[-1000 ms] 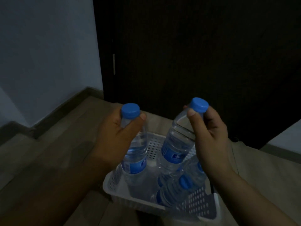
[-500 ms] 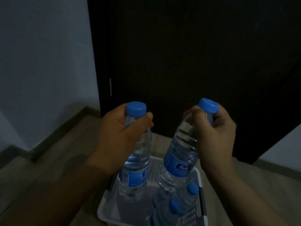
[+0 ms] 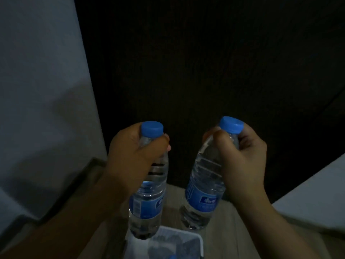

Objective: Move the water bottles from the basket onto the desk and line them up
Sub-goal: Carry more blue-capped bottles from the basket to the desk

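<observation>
My left hand grips the neck of a clear water bottle with a blue cap and blue label, held upright in the air. My right hand grips the neck of a second, similar bottle, tilted a little with its base toward the left. Both bottles hang above the white perforated basket, whose far rim shows at the bottom edge. A blue cap of another bottle peeks out inside the basket. The rest of the basket is cut off by the frame.
A dark door fills the background straight ahead. A pale wall with a dark skirting board stands on the left. A light surface juts in at the right. The wooden floor lies below.
Both hands have lifted their bottles up and clear of the basket. The view has tilted upward, so the basket has slid down to the bottom edge.
</observation>
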